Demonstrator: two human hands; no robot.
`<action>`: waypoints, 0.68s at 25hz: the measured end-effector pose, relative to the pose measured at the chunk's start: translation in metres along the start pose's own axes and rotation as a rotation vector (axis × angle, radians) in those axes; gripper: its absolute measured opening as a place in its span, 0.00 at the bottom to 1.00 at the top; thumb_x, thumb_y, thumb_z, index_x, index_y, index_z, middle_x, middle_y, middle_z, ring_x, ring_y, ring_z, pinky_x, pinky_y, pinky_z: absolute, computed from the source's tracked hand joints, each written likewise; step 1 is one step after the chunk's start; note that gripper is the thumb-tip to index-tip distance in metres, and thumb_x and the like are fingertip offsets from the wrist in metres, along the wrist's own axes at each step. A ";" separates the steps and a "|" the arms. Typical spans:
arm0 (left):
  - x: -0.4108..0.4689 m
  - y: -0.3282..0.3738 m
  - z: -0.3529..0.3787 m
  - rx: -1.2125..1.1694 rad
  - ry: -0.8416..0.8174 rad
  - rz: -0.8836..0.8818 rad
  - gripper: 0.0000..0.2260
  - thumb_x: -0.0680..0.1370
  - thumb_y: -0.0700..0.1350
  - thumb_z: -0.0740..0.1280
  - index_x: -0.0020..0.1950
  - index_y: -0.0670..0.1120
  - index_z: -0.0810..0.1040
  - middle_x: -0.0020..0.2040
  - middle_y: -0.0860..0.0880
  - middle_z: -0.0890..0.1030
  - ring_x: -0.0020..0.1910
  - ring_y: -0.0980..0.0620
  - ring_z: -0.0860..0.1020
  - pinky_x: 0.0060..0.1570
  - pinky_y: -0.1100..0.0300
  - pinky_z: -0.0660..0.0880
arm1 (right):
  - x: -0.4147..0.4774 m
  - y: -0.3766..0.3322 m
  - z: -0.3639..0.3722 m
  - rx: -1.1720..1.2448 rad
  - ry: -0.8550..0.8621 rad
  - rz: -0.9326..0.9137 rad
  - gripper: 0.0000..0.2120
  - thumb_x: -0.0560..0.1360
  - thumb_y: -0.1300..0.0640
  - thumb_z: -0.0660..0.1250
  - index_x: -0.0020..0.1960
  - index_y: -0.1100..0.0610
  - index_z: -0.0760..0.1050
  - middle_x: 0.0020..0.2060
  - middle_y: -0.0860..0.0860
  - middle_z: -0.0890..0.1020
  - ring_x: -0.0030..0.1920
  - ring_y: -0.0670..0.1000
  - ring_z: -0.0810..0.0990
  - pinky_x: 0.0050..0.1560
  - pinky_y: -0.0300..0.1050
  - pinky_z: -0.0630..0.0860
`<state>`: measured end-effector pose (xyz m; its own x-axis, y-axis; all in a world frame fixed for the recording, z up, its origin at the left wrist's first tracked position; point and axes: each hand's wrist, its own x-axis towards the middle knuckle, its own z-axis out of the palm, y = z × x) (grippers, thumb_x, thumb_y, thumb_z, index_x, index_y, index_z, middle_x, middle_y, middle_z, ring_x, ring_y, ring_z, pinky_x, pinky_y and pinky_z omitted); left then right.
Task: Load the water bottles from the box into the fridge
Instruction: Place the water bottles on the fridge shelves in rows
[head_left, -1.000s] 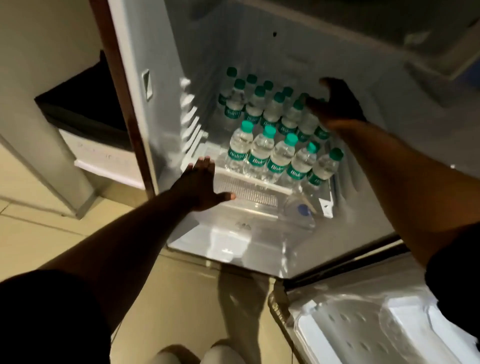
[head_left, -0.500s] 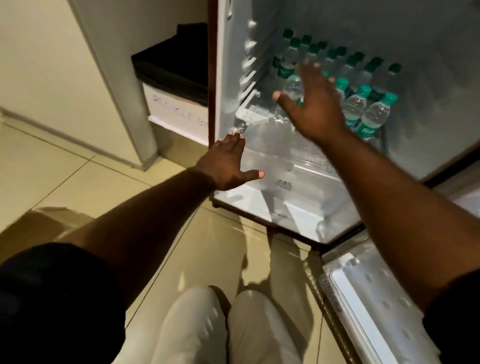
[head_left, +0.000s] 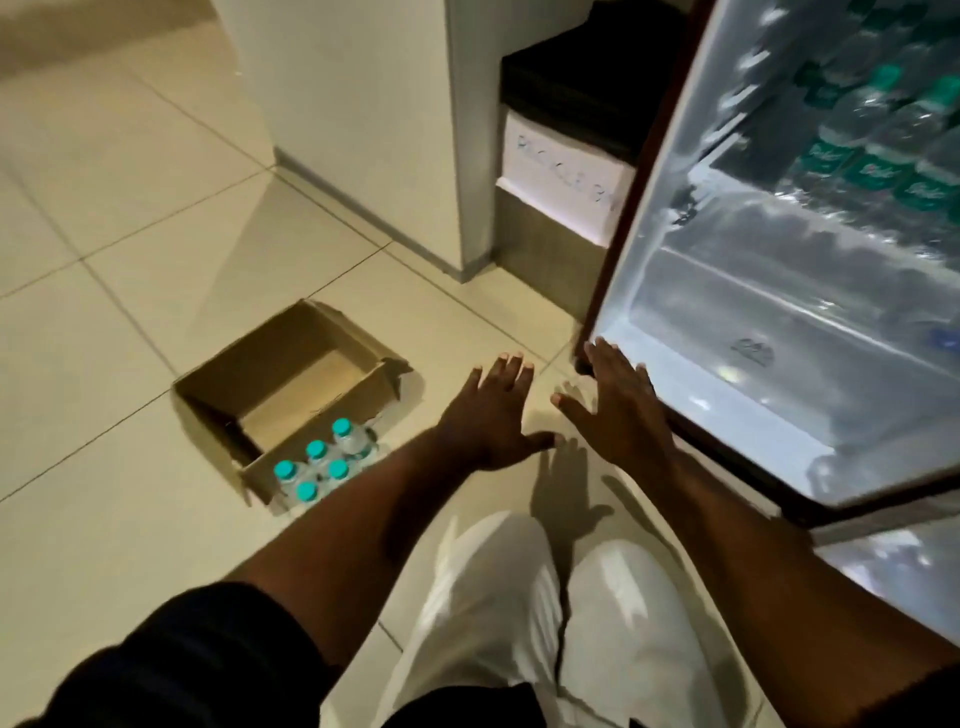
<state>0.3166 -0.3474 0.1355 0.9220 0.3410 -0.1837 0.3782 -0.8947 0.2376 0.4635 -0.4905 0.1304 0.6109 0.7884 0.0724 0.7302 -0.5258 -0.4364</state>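
Box (head_left: 210, 410): brown cardboard, open-topped, on glossy floor tiles (head_left: 104, 249), left.
Water bottles (head_left: 318, 466): clear plastic, teal caps, upright in box's near corner.
Fridge (head_left: 727, 332): open, white-lined, right.
Left hand (head_left: 493, 415): fingers spread, empty.
Right hand (head_left: 618, 410): spread, empty, near fridge corner.

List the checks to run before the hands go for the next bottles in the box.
1. Left hand free: ok, fingers spread, holding nothing.
2. Right hand free: ok, open and holding nothing.
3. Bottles in the box: ok, five teal caps show at its near corner; any under the left forearm, cannot tell.
4. Cardboard box accessible: ok, top open, on the floor to the left of the left hand.
5. Fridge open: ok, the lit interior is exposed.
6. Room beside the loaded bottles on the shelf: cannot tell, that area is blurred and cut off by the frame.
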 end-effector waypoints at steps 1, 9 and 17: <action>-0.012 -0.012 0.011 -0.012 -0.024 -0.040 0.49 0.75 0.75 0.56 0.83 0.44 0.44 0.83 0.43 0.44 0.82 0.45 0.42 0.79 0.44 0.43 | -0.004 -0.009 0.017 0.010 -0.014 -0.025 0.41 0.76 0.32 0.62 0.80 0.56 0.60 0.79 0.55 0.64 0.79 0.55 0.59 0.77 0.61 0.55; -0.075 -0.088 0.076 -0.057 -0.069 -0.258 0.46 0.78 0.71 0.57 0.83 0.45 0.43 0.83 0.44 0.41 0.81 0.46 0.40 0.76 0.49 0.38 | -0.026 -0.074 0.120 0.085 -0.258 -0.153 0.37 0.79 0.42 0.66 0.81 0.56 0.57 0.80 0.54 0.60 0.81 0.54 0.57 0.79 0.59 0.56; -0.113 -0.153 0.110 -0.093 -0.106 -0.479 0.41 0.78 0.68 0.59 0.83 0.48 0.50 0.83 0.46 0.49 0.82 0.44 0.46 0.77 0.47 0.42 | -0.023 -0.117 0.178 0.055 -0.441 -0.304 0.36 0.80 0.42 0.64 0.82 0.52 0.55 0.81 0.51 0.57 0.81 0.52 0.55 0.80 0.56 0.55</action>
<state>0.1453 -0.2812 0.0146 0.6313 0.6718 -0.3875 0.7673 -0.6135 0.1866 0.3092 -0.3904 0.0198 0.1796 0.9680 -0.1753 0.8299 -0.2448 -0.5014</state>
